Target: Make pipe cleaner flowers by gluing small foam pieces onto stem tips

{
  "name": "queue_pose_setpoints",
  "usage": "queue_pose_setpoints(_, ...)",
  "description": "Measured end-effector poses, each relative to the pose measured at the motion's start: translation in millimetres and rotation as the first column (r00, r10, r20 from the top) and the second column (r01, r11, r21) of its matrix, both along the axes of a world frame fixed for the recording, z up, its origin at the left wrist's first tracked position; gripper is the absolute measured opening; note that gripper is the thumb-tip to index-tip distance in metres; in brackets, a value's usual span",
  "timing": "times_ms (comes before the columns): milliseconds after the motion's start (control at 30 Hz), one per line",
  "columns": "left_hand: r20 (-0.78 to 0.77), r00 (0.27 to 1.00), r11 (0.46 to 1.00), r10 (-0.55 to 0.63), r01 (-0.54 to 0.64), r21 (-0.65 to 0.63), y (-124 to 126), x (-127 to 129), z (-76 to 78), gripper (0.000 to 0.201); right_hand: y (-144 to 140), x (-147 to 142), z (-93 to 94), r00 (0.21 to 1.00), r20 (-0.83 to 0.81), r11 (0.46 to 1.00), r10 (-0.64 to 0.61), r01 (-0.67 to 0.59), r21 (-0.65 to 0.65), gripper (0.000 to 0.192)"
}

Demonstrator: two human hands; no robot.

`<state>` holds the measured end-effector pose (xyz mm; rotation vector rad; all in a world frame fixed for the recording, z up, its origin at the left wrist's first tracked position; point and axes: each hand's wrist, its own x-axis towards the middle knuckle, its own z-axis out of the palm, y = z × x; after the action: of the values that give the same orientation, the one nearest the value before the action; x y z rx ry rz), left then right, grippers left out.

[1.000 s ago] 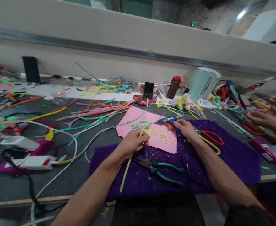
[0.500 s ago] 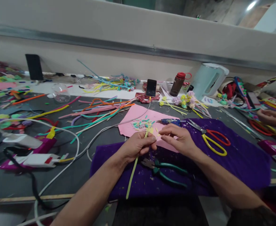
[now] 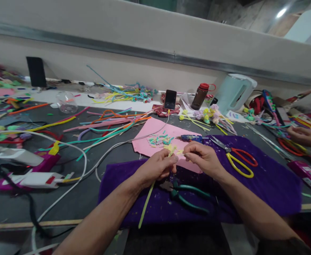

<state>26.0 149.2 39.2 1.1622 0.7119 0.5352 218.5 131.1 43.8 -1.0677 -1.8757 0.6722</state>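
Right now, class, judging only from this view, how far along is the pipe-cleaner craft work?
Done: short cut pieces lie on the pink sheet, and finished-looking flower stems lie behind it. In hand: the left hand grips a yellow-green pipe cleaner while the right hand pinches at its top end. Left: many uncut pipe cleaners lie unused; pliers and scissors lie idle.

Two bare forearms reach in from six o'clock. The left hand [image 3: 157, 166] is curled, fingertips pinched; the right hand [image 3: 201, 158] at three o'clock mirrors it, fingertips nearly meeting.
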Motion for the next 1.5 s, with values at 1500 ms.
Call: queue_pose_setpoints(1500,-0.240,0.968,0.997,-0.070,0.074,0.009,0,4,-1.7,0.019,3,13,-9.6,0.985,0.155,0.994,0.072,-0.083,0.065,0.013)
